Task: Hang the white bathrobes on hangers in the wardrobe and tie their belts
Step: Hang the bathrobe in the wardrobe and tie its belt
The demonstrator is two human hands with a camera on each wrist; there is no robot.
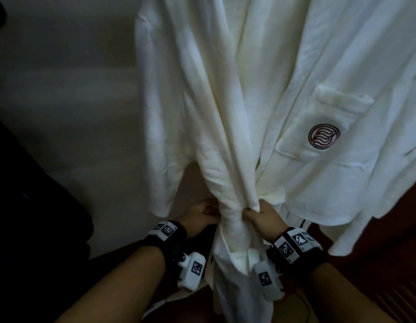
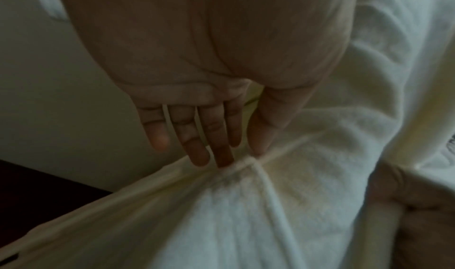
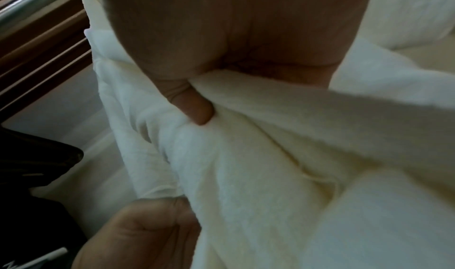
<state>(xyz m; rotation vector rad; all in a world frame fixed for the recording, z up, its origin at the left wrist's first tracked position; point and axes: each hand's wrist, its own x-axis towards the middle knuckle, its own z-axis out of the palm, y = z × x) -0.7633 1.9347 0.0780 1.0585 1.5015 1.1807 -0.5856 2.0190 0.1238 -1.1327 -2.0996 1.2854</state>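
Observation:
A white bathrobe (image 1: 202, 101) hangs in front of me, its cloth bunched narrow at the waist. My left hand (image 1: 210, 212) is at the left of that bunch; in the left wrist view the left hand (image 2: 243, 154) pinches a fold of the bathrobe (image 2: 270, 205) between thumb and nearly straight fingers. My right hand (image 1: 251, 212) grips a white end of the belt (image 1: 256, 206) at the right of the bunch. Seen from the right wrist, the right hand (image 3: 194, 105) digs its thumb into the cloth and the belt (image 3: 369, 117) runs out of the palm.
A second white bathrobe (image 1: 342, 78) with a chest pocket and a round logo (image 1: 324, 136) hangs close on the right, overlapping the first. A pale wall (image 1: 62, 89) lies behind, a dark object (image 1: 39, 206) at the left, wooden slats (image 1: 393, 294) at the lower right.

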